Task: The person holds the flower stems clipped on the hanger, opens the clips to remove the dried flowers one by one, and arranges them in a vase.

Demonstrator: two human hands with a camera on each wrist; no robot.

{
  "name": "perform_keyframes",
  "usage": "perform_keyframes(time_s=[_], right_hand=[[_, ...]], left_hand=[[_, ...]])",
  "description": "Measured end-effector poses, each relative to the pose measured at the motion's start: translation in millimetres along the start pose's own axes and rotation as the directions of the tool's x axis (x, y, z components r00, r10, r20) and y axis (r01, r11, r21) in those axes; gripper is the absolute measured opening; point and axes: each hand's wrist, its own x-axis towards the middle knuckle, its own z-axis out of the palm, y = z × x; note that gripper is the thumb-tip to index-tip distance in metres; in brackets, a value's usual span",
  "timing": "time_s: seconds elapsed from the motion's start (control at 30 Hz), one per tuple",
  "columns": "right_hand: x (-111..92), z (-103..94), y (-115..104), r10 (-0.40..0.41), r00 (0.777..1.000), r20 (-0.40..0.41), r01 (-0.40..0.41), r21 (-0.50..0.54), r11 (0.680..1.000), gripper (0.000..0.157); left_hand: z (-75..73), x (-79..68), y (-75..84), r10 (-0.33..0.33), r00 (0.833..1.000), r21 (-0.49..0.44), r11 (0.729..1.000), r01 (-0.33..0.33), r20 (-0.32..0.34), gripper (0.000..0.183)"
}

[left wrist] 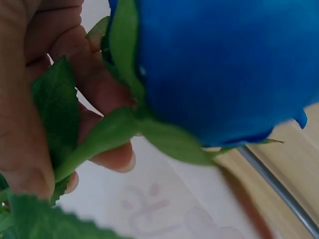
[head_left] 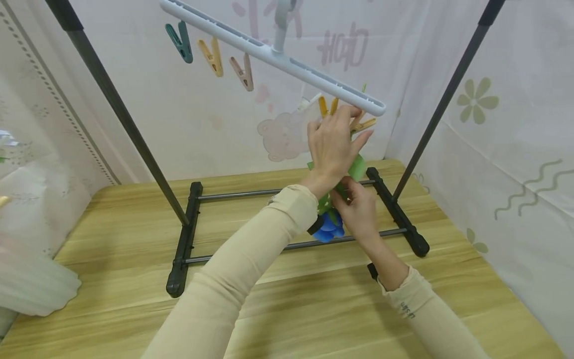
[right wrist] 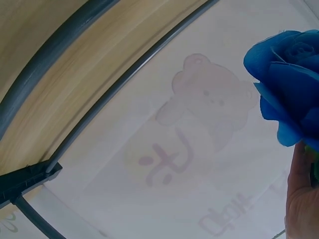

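Note:
An artificial blue rose (head_left: 329,227) hangs head down, its green stem and leaves (head_left: 358,168) running up toward the hanger. My right hand (head_left: 360,209) pinches the stem just above the bloom. Higher up, my left hand (head_left: 331,144) is beside the yellow clothespin (head_left: 329,106) and an orange clothespin (head_left: 364,124) below the hanger's right end. Its thumb points right; its other fingers are mostly hidden, so I cannot tell what they hold. The left wrist view shows the blue bloom (left wrist: 229,64) close up, with fingers around its stem; the right wrist view shows it above a hand.
The white hanger (head_left: 273,55) tilts down to the right. Green, yellow and pinkish clothespins (head_left: 242,73) hang from its left half. A black rack frame (head_left: 184,239) stands on the wooden table (head_left: 287,309). Printed curtains surround it; white ruffled fabric (head_left: 38,286) sits at left.

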Motion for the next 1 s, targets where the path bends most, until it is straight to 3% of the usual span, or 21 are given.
perform_keyframes(time_s=[0.33,0.53,1.0], right_hand=[[-3,5.9,1,-0.154,0.988,0.002,0.154,-0.032,0.987,0.017],[-4,6.6,2,-0.164,0.986,0.002,0.164,-0.056,0.985,0.016],[-8,5.4,4,-0.137,0.991,0.011,0.137,-0.034,0.99,0.018]], left_hand=[[9.5,-3.7,-2.9,-0.043,0.996,-0.042,0.998,0.04,-0.073,0.041],[13.3,-3.7,-4.4,-0.029,0.992,-0.05,0.999,0.023,-0.125,0.043],[13.6,-5.1,-3.5,0.011,0.992,-0.042,0.999,-0.016,-0.127,0.037]])
